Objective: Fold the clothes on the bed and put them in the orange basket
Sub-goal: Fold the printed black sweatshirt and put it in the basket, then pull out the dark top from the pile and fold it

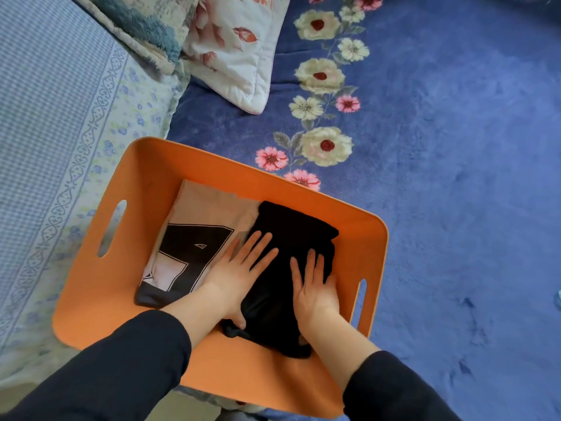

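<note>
Fingers (pixel 258 248) press black garment (pixel 294 232) in orange basket (pixel 91 299).

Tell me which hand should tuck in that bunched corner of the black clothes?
Probably the left hand: its thumb touches the bunched corner of the black garment; the right hand lies flat farther away.

orange plastic basket (pixel 91 284) | plain black folded garment (pixel 291 227) | white folded T-shirt (pixel 209 208), black geometric print | blue plush bedspread (pixel 455 147), cream-pink flowers | white quilted pillow (pixel 236 71), rust leaves
</note>
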A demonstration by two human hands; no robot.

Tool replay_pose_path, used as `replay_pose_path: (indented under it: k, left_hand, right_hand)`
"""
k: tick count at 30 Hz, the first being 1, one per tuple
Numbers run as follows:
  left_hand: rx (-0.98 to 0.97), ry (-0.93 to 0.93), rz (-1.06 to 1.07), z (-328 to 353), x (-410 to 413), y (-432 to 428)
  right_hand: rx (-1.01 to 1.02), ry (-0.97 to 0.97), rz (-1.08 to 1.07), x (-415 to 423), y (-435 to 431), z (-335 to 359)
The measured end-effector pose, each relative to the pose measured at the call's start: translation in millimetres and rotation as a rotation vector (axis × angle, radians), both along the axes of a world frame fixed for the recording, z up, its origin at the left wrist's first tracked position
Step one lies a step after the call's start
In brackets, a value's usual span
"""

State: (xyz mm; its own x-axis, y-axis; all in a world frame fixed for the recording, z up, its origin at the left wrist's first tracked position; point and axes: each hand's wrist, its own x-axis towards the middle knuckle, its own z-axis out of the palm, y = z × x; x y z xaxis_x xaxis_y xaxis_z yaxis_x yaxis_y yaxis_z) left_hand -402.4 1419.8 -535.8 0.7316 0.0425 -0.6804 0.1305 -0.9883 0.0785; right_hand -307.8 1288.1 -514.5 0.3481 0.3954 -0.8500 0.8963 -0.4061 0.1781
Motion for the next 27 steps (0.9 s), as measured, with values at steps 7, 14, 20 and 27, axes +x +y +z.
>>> replay_pose_path:
  k: [7, 14, 20, 27]
  left_hand:
    - [0.076, 0.093, 0.038, -31.7, 7.2, -4.5]
    - [-0.024, 0.111, 0.273, -4.2, 7.1, -13.8]
    - [-0.073, -0.183, 0.683, 71.7, 24.8, -44.0]
    - [-0.163, -0.672, 0.789, 171.7, 77.9, -161.7]
  right_hand:
    - [0.006, -0.064, -0.07, -5.8, 9.4, -39.4]
    - [0.074, 0.058, 0.011, 20.0, 3.1, 3.3]
    - [0.493, -0.024, 0.182, 32.2, -35.4, 102.5]
    - [0.69, -0.161, 0.042, 50.8, -196.3, 191.6]
